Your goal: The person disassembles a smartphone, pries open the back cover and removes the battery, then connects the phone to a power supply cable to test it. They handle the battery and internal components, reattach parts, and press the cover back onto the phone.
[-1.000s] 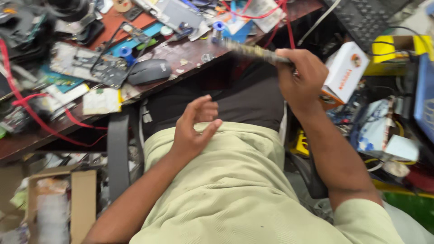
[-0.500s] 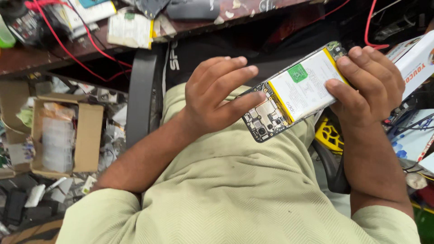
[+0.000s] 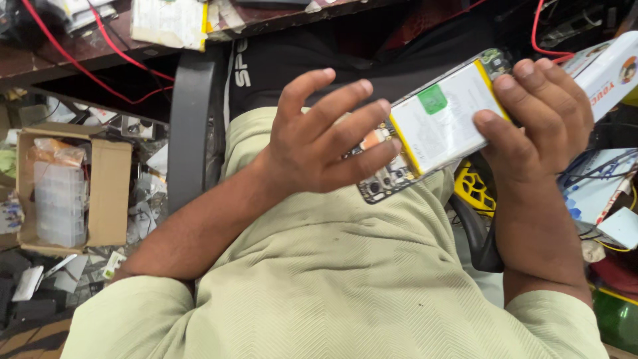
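**Opened phone held between both hands over the lap**

The opened smartphone with its back cover off point(image 3: 432, 126) lies slantwise between the two hands, above the person's lap. Its long axis runs from lower left to upper right: the lower end, with dark circuit board and small camera parts showing, sits under the left hand point(image 3: 325, 139); the upper end points toward the right hand point(image 3: 538, 116). Both hands touch it, so neither is nearer, but they meet it differently. The right hand is clamped on the upper right end, fingers wrapped over the edge and fingertips pressing the face. The left hand is spread, fingers apart and half extended, with the fingertips resting on the board end of the phone; whether it grips or merely steadies cannot be told.

Most of the exposed back is a pale, flat rectangular battery with a yellow border strip and a small green sticker near its upper part. An orange patch shows beside the left fingers.

Beneath the phone are the person's light green ribbed garment point(image 3: 345, 279) and a black chair back point(image 3: 193, 126). Behind the right hand lies a white cardboard box point(image 3: 615, 66). Above, a brown wooden workbench edge point(image 3: 80, 53) carries red wires point(image 3: 100, 46). To the left, on the floor, stands an open brown cardboard box with clear plastic trays point(image 3: 73, 193).
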`<state>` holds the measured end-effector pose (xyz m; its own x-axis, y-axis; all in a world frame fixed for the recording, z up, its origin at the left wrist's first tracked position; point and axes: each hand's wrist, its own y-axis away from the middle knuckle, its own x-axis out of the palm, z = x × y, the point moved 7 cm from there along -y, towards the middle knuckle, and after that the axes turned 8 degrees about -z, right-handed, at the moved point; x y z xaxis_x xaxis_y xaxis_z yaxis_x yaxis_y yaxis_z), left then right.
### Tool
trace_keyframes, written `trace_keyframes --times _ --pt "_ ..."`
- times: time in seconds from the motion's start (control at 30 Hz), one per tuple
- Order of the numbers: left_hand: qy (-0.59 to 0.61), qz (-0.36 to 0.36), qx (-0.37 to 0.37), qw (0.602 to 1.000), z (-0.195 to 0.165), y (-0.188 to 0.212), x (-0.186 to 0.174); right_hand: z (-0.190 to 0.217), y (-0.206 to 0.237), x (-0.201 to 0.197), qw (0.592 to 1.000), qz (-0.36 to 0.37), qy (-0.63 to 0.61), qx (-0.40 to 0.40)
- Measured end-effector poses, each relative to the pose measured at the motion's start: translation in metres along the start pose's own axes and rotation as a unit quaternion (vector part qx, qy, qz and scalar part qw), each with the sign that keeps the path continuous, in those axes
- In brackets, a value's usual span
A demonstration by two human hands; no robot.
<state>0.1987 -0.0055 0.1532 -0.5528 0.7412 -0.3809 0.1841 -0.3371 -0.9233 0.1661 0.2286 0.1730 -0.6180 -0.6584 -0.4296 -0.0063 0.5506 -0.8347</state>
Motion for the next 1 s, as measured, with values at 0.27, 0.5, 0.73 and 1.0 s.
trace_keyframes --times 0.27,0.5,0.73,1.0 --pt "0.038 -0.019 0.046 0.998 -0.012 -0.004 0.0 0.002 -0.004 -0.013 0.997 0.035 -0.063 0.025" --pt "0.042 -0.043 0.066 0.996 -0.021 -0.001 -0.005 -0.013 0.003 -0.025 0.995 -0.06 -0.026 0.074" --pt "0.041 -0.046 0.073 0.995 -0.025 -0.002 -0.003 -0.012 -0.003 -0.019 0.997 -0.049 -0.056 0.034" --pt "0.078 -0.041 0.069 0.994 -0.025 -0.003 -0.004 -0.012 0.0 -0.018 0.997 0.019 -0.07 0.026"
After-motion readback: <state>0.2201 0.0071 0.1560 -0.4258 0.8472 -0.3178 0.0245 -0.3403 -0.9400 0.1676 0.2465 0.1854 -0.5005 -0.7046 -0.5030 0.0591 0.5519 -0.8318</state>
